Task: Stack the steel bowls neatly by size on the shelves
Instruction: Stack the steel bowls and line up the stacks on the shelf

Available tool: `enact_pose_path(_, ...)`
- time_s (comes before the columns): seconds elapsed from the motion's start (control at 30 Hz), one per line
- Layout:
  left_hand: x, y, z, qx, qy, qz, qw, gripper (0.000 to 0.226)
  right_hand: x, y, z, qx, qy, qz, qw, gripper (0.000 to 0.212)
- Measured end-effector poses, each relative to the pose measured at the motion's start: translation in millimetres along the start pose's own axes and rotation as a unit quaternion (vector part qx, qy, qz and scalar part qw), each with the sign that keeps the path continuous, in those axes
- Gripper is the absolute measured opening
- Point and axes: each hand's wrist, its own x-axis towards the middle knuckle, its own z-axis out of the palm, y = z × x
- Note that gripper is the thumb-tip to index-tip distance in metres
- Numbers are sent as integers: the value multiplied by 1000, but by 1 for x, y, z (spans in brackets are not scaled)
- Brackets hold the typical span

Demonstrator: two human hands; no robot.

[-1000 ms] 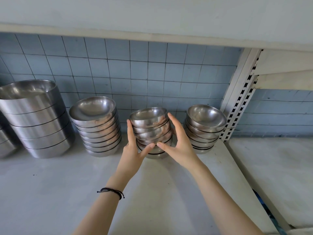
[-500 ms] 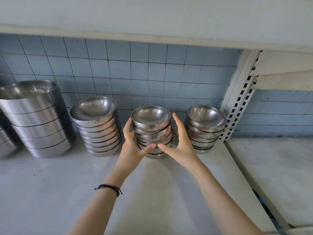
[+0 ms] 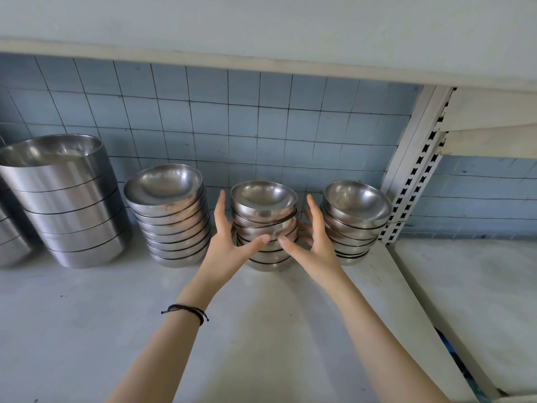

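A stack of several small steel bowls (image 3: pixel 266 212) stands on the white shelf (image 3: pixel 87 330) in front of the tiled wall. My left hand (image 3: pixel 229 242) cups its left side and my right hand (image 3: pixel 309 242) its right side. Both thumbs press on the stack's front, while the forefingers point up a little off the upper bowls. Left of it stands a stack of medium bowls (image 3: pixel 171 216), and further left a stack of large straight-walled bowls (image 3: pixel 66 199). A second stack of small bowls (image 3: pixel 356 219) stands to the right.
A white slotted upright (image 3: pixel 415 167) rises just right of the right-hand stack. Beyond it lies a lower shelf board (image 3: pixel 476 301). Another shelf (image 3: pixel 261 33) runs overhead. More steel bowls (image 3: pixel 8 237) show at the far left edge.
The upper bowls of the middle stack, tilted and offset to the left before, now sit straighter over the lower ones. My forefingers have loosened off the stack's sides.
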Motion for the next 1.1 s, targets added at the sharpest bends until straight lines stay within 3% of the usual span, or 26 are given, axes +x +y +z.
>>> enact_pose_path(0.37, 6, 3, 1, -13, 31, 46, 998, 64, 6, 1, -3, -19, -18, -25, 999, 87)
enact_pose_path(0.6, 1, 0, 10, -15, 61, 39, 997, 59, 3, 2, -1, -82, -23, -50, 995, 85)
enact_pose_path(0.77, 3, -7, 5, -4, 57, 51, 997, 65, 1, 9, 3, -67, -9, -51, 996, 89)
enact_pose_path(1.1, 4, 0, 11, 29, 75, 71, 994, 55, -4, 11, 8, -36, 9, -38, 999, 84)
